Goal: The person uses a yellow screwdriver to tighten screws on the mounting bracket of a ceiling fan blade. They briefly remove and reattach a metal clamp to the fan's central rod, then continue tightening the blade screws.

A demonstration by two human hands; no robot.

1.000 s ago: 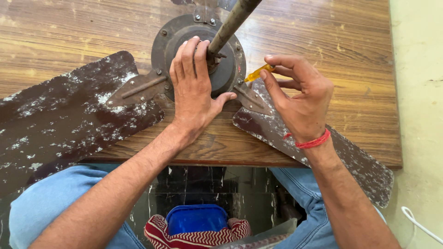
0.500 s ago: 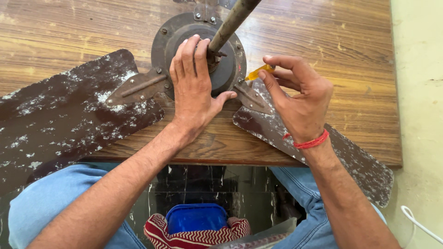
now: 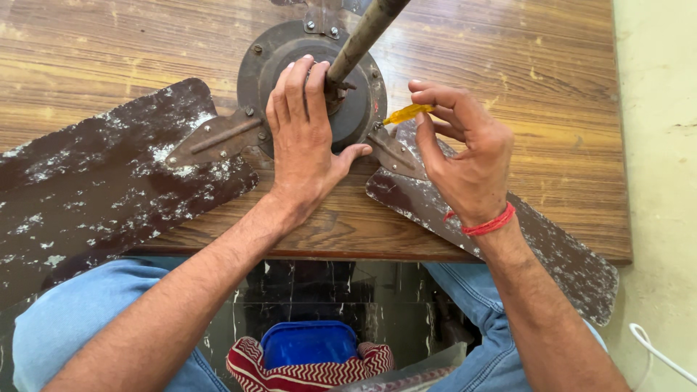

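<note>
**Ceiling fan on the counter, both hands at its hub**

The wooden counter fills the upper part of the view, its near edge running across the middle. On it lies an old ceiling fan: one paint-flecked dark blade stretches toward 8 o'clock and overhangs the edge, a second blade runs toward 4 o'clock past the counter's corner. The round motor housing sits at 12 o'clock, with a downrod rising from its centre toward the camera (its upper end leaves the frame).

The left hand lies flat on the housing, fingers spread narrowly and pressed against the base of the downrod, holding nothing. The right hand, at 2 o'clock from it, pinches the yellow handle of a small screwdriver; the tip points at a screw on the housing's rim beside the blade bracket. A red thread band circles the right wrist.

At 6 o'clock, below the counter, a blue lidded box rests on striped red-and-white cloth.
</note>
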